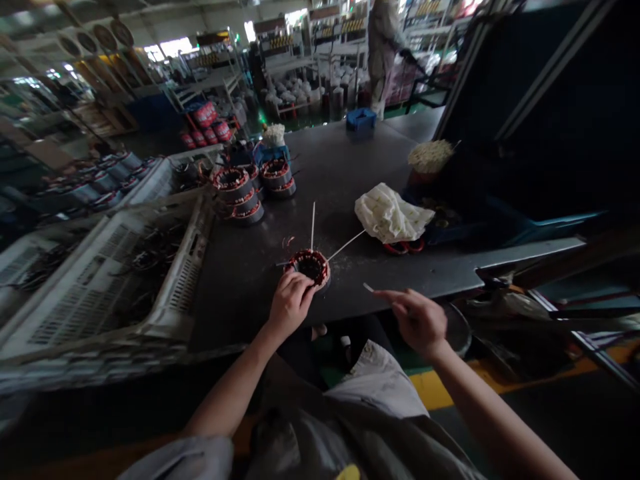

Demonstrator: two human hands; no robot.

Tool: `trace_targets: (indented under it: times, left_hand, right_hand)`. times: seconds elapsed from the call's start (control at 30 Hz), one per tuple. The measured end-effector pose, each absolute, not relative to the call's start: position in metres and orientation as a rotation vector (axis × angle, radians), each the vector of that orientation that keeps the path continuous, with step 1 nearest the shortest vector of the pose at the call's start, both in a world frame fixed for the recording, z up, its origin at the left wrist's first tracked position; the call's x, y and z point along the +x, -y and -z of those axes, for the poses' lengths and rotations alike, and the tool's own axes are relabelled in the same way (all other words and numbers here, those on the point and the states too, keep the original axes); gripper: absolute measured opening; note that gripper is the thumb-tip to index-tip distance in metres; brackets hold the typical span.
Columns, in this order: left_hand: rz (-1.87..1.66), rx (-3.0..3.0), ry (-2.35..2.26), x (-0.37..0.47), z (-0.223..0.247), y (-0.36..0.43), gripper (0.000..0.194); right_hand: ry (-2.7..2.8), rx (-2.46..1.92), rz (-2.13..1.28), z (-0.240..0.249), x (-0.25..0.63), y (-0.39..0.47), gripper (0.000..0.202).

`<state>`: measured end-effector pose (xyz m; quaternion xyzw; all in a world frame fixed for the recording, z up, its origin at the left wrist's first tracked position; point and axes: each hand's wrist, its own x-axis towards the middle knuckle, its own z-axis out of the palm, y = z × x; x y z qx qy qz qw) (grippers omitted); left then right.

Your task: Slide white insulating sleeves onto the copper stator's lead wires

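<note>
A ring-shaped stator with red-brown windings (324, 272) lies on the dark table (345, 157) near its front edge. My left hand (291, 298) is closed on the near left side of this ring, fingers bent over its rim. Two thin white cords run out from the ring, one away from me (313, 223), one toward a crumpled white cloth (387, 213). To the right of the ring, my right hand (419, 319) is closed in the air near the table edge, with a small pale strip (369, 287) at its fingertips.
Stacked stators (237, 193) stand at the table's left, beside white plastic crates (170, 283). A bundle of pale cords (431, 157) is at the right. Farther back are a blue bin (361, 119) and a standing person (383, 53).
</note>
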<state>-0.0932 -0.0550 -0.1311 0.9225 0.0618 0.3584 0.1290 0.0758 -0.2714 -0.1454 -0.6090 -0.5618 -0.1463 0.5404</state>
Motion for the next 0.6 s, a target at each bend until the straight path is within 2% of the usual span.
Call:
trace_targets:
  times: [0.1,0.23,0.43,0.6]
  left_hand:
    - [-0.986,2.703,-0.167,-0.094,0.131,0.056,0.008]
    - [-0.909,2.729,-0.176,-0.095,0.130,0.056,0.011]
    - [-0.914,2.725,-0.186,-0.093,0.132,0.056,0.009]
    - [-0.916,2.728,-0.202,-0.093,0.133,0.055,0.010]
  right_hand:
    - [1.171,-1.406,0.131,0.138,0.061,0.278,0.037]
    - [1.365,-1.246,-0.026,0.140,0.046,0.279,0.044]
    - [0.938,-1.160,-0.282,0.148,0.043,0.266,0.022]
    - [1.132,-1.141,-0.257,0.149,0.044,0.263,0.017]
